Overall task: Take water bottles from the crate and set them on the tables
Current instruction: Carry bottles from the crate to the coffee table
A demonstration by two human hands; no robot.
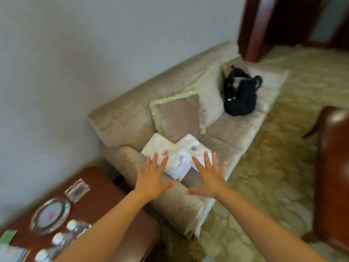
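While both hands hover spread and empty, three water bottles stand on one table.

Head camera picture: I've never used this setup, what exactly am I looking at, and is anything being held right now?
There is no machine here. One wide-angle camera worn on a person's head looks forward and down, so the two bare arms reaching in from the bottom are that person's own. The left hand and right hand are spread open, fingers apart, in front of a beige sofa; neither holds anything. On the sofa lie folded white cloths, cushions and a black backpack. At lower left, a dark wooden side table carries water bottles with white caps, a round glass dish and a clear glass block. No crate is in view.
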